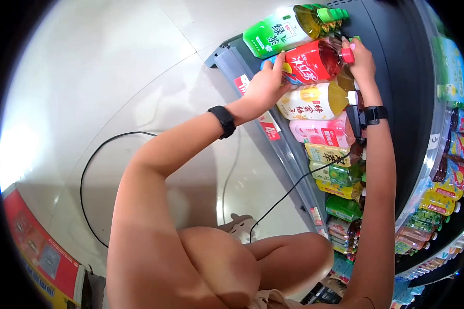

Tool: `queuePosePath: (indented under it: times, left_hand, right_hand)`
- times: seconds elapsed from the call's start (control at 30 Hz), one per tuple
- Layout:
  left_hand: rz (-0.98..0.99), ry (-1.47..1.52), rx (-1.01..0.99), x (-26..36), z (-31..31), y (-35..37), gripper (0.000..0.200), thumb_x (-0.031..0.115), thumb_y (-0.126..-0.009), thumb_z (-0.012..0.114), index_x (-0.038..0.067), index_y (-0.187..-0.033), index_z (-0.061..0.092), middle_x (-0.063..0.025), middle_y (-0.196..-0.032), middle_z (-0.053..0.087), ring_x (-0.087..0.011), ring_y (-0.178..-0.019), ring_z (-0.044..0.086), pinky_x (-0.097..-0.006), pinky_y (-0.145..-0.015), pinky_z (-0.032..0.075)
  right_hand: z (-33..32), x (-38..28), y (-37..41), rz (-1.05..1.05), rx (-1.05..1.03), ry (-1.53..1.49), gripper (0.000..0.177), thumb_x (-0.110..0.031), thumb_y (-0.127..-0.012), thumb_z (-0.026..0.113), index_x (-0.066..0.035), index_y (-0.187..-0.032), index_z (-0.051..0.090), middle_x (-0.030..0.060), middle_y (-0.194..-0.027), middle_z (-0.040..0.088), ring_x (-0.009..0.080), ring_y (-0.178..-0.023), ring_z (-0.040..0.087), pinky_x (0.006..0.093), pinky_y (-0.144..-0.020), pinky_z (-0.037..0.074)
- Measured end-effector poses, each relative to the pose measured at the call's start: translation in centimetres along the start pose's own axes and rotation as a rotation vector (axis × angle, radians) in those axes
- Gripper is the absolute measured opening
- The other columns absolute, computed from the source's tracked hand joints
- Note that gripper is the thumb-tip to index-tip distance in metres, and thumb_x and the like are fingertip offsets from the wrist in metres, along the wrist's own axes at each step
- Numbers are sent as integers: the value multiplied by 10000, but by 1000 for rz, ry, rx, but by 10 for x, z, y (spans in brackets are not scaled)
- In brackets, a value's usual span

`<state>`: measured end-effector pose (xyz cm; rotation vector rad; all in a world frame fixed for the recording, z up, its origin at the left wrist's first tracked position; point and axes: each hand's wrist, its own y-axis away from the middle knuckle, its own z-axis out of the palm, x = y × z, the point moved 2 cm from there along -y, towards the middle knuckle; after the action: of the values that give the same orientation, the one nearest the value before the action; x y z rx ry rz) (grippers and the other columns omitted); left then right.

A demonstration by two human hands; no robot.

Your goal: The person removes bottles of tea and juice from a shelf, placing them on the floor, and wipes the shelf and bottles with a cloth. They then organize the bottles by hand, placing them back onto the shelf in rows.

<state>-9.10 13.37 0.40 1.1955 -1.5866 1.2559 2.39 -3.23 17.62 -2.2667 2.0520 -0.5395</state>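
A large red-labelled iced tea bottle (314, 62) with a red cap lies across my view on the shelf. My left hand (265, 85) is closed on its base end, thumb along the label. At the other end, my right hand (363, 61) has its fingers curled round the neck and red cap; some fingertips are hidden behind it. Against one side of this bottle is a green tea bottle (278, 33) with a green cap. On the other side is a yellow honey citrus drink bottle (309, 100) with a white cap.
More bottles, including a pink peach drink (322, 131), continue along the dark shelf (392, 62). A clear price rail (283, 149) with red tags edges it. Upper shelves hold small bottles (446, 193). A black cable (294, 188) crosses below my arms. A red display box (41, 247) stands left.
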Motion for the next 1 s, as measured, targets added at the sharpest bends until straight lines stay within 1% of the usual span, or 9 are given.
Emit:
queuePosePath:
  times: [0.23, 0.3, 0.4, 0.43, 0.57, 0.7, 0.73, 0.87, 1.0]
  left_hand:
    - [-1, -92, -41, 2, 1, -5, 795, 216, -766, 662, -7, -1355, 178, -309, -1043, 467, -413, -833, 582, -425, -674, 504]
    - [24, -135, -10, 0, -1, -5, 677, 297, -803, 616, -14, -1302, 281, -279, -952, 541, -384, -790, 604, -422, -662, 507]
    - [-74, -311, -145, 19, -38, -18, 455, 390, -840, 551, 65, -1153, 490, -169, -755, 621, -345, -715, 614, -432, -632, 500]
    - [63, -346, 50, 14, -48, -25, 349, 421, -857, 499, 95, -930, 601, -116, -639, 616, -329, -629, 609, -427, -580, 492]
    - [159, -177, 460, 9, -96, -75, 306, 318, -867, 464, 61, -880, 628, -176, -875, 618, -359, -784, 594, -446, -681, 481]
    - [43, -80, 156, -38, -90, -146, 500, 428, -913, 315, 53, -1108, 580, -223, -1095, 573, -392, -1036, 521, -431, -892, 411]
    - [31, 30, 24, -53, -79, -163, 504, 446, -914, 302, 112, -1192, 557, -136, -1224, 545, -270, -1151, 478, -333, -969, 345]
    - [-195, 258, -195, -28, -63, -162, 511, 417, -925, 307, 35, -1153, 558, -123, -1134, 583, -199, -1034, 526, -310, -915, 379]
    - [-313, 420, -235, -48, -53, -171, 444, 355, -926, 316, 59, -1153, 556, -75, -1075, 607, -150, -939, 557, -273, -867, 403]
  right_hand:
    - [17, 20, -9, -79, -63, -359, 412, -443, -874, 495, -58, -1014, 536, 199, -898, 608, 351, -870, 587, 365, -746, 442]
    - [16, 25, -6, -64, -97, -432, 448, -473, -858, 507, -78, -1067, 544, 212, -965, 611, 379, -951, 570, 385, -803, 439]
    - [-4, 23, 6, -83, -95, -285, 404, -341, -858, 536, -91, -1173, 499, 202, -1034, 596, 363, -971, 569, 387, -822, 438]
    - [-14, 18, 14, -109, -55, -241, 405, -312, -854, 544, -92, -1189, 489, 199, -1028, 595, 360, -962, 573, 390, -815, 441]
    - [-66, -31, 67, -155, 116, -283, 371, -185, -859, 525, -82, -1211, 473, 180, -1042, 543, 336, -953, 559, 387, -819, 436]
    - [-63, -55, 102, -288, 186, -213, 429, -209, -839, 579, -47, -1219, 458, 198, -1151, 485, 367, -1037, 509, 411, -866, 424]
    - [-56, -58, 108, -299, 205, -183, 488, -216, -827, 594, -64, -1258, 423, 206, -1199, 452, 380, -1065, 490, 416, -876, 422]
    - [-35, -64, 128, -238, 208, -147, 718, -252, -785, 633, -123, -1384, 258, 232, -1320, 336, 412, -1156, 410, 436, -913, 402]
    - [-18, -51, 134, -208, 302, -100, 705, -250, -777, 637, -105, -1371, 288, 194, -1314, 365, 386, -1166, 397, 438, -948, 357]
